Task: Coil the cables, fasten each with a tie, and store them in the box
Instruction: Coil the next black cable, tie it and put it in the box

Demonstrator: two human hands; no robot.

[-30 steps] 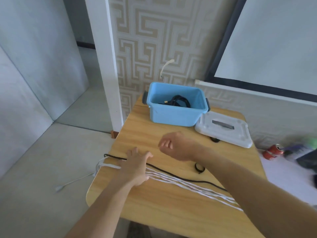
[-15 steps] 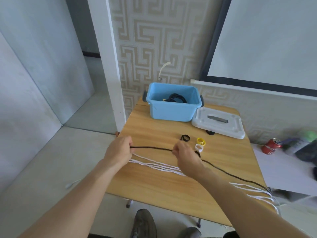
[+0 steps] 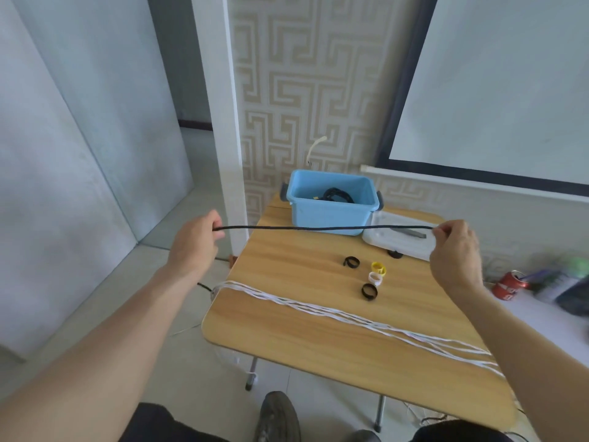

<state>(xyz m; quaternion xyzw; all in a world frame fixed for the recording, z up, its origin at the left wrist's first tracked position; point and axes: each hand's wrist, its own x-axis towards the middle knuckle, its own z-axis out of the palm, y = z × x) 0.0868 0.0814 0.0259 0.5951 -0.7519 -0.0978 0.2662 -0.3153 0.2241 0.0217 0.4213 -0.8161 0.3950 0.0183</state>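
— Black cable (image 3: 318,228), where is it?
— Stretched taut above the wooden table (image 3: 287,333), in front of the blue box (image 3: 330,212).
— And the fingers?
— Left hand (image 3: 194,247) and right hand (image 3: 455,250) each pinch one end; white cables (image 3: 318,309) lie below.

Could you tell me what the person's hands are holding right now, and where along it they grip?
A black cable, stretched above the table: the left hand and the right hand each pinch one end of the taut span.

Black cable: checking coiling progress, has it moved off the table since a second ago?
Yes. The black cable is now lifted above the table, stretched across the box.
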